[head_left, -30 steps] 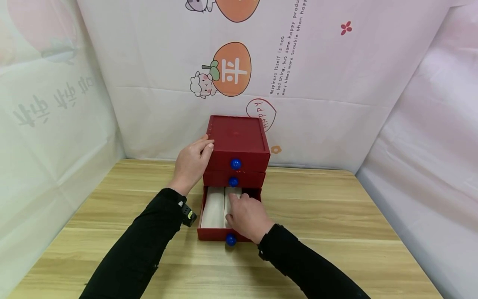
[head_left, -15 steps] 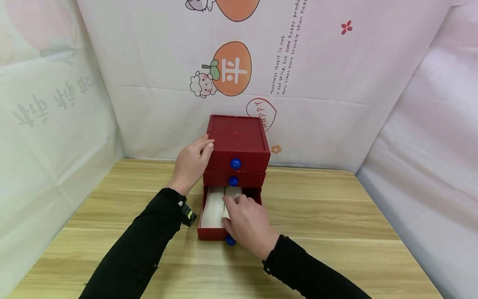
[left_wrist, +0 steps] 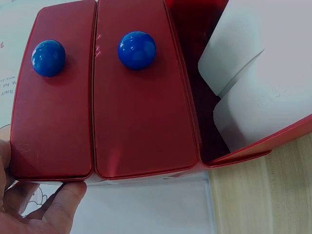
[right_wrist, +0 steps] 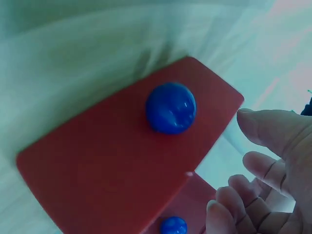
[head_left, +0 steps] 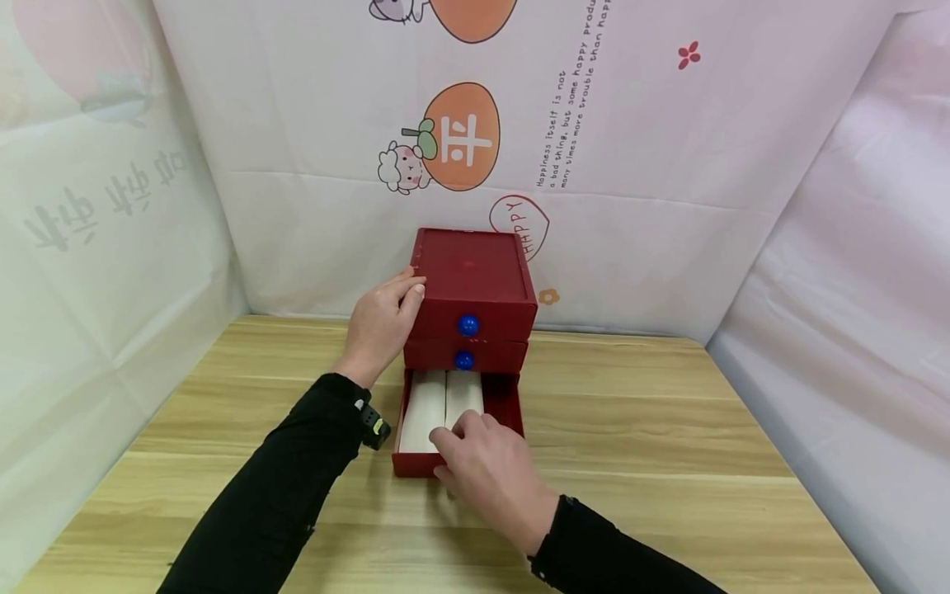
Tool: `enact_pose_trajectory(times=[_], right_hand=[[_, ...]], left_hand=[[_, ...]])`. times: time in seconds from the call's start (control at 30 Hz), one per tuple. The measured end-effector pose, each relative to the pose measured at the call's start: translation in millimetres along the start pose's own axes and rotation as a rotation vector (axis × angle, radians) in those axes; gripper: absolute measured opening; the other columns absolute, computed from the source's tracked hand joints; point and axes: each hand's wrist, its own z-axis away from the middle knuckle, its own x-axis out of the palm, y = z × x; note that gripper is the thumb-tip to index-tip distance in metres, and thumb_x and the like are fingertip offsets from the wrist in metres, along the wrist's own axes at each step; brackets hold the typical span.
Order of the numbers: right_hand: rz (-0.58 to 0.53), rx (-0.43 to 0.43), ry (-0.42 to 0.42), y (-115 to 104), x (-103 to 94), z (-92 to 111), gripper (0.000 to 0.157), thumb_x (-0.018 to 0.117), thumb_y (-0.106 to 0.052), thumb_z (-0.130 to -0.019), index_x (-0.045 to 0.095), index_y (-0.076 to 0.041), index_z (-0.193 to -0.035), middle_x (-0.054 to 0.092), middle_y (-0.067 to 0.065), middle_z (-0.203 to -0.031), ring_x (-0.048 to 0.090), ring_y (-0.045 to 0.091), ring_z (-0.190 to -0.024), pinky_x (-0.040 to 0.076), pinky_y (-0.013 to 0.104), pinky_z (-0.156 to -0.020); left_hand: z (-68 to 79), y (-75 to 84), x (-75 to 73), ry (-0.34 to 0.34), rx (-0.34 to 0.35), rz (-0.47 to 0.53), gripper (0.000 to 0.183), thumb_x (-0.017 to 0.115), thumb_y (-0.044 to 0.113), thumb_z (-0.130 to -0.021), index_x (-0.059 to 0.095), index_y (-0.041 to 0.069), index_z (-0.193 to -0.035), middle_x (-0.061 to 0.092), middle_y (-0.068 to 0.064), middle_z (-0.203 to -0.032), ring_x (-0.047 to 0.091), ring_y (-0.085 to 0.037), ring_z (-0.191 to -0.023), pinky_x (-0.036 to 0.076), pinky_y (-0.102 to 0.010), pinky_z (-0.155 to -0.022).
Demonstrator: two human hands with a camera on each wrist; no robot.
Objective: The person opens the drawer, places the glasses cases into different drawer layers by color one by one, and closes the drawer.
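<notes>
A small red drawer chest (head_left: pixel 475 264) with blue knobs stands at the back of the table. Its bottom drawer (head_left: pixel 411 466) is pulled out and holds two white, long, rounded blocks (head_left: pixel 425 412) side by side. My left hand (head_left: pixel 378 330) holds the chest's upper left edge, fingers bent over the corner. Over the bottom drawer's front edge hovers my right hand (head_left: pixel 497 478), fingers loosely bent. The right wrist view shows its thumb and fingers apart beside the drawer's front panel, with the blue knob (right_wrist: pixel 170 108) near them and nothing between. In the head view this hand hides that knob.
The two upper drawers, with blue knobs (head_left: pixel 468 326), are pushed in. A printed white cloth (head_left: pixel 631 247) hangs behind the chest and along both sides of the wooden table (head_left: pixel 631 454). A dark wristband camera (head_left: pixel 374 425) sits at the left sleeve.
My right hand has drawn back from inside the bottom drawer toward its front edge, uncovering more of the white blocks. The left hand and the chest have stayed put.
</notes>
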Motion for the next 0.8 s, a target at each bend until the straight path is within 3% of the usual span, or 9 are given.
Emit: enact_pose_trajectory(times=[0.13,0.8], right_hand=[[-0.004,-0.006,-0.049,-3.7,1.6,5.1,0.027,0.077,-0.039,-0.080,0.063,-0.023,-0.097,0.054,-0.001,-0.083,0.050,0.014,-0.069,0.043,0.025,-0.048],[0.023,-0.068,-0.065,-9.2,15.6,20.6,0.018,0.074,-0.036,-0.084,0.066,-0.023,-0.094,0.058,0.001,-0.084,0.054,0.014,-0.067,0.044,0.026,-0.042]], left_hand=[[-0.1,0.4,0.1,-0.001,-0.001,0.002,0.044,0.041,0.037,-0.104,0.063,0.011,-0.132,0.051,-0.007,-0.146,0.043,-0.016,-0.135,0.041,-0.040,-0.108],[-0.2,-0.3,0.1,0.001,0.000,0.005,0.044,0.041,0.036,-0.104,0.064,0.011,-0.132,0.051,-0.007,-0.146,0.043,-0.017,-0.135,0.041,-0.040,-0.108]])
